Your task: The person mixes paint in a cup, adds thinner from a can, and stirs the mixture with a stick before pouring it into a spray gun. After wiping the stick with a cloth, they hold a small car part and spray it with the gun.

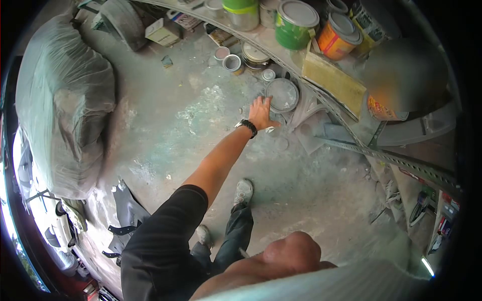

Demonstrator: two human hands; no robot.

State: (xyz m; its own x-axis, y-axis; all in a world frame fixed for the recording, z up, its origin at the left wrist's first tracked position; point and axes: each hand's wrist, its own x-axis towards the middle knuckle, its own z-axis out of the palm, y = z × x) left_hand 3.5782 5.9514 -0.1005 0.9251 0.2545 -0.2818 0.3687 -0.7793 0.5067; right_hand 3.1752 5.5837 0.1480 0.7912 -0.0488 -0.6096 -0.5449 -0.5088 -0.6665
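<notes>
My left hand (260, 115) reaches low over the dusty floor, a dark watch (248, 126) on its wrist. The fingers are spread, the thumb stretched off to the side. Its fingertips lie at the near left edge of a round, dust-covered grey can lid (282, 95), and nothing shows in the grasp. Just beyond stands a small lidded tin (268, 75). A small open tin (232, 63) and a stack of cans (255, 54) are a little farther off. My right hand is outside the frame.
Paint cans, including a green one (296, 25) and an orange one (340, 37), crowd a metal shelf (351, 135) overhanging the floor. A large plastic-wrapped bundle (65, 110) stands at the left. Dark scraps (129, 204) lie on the floor near my feet.
</notes>
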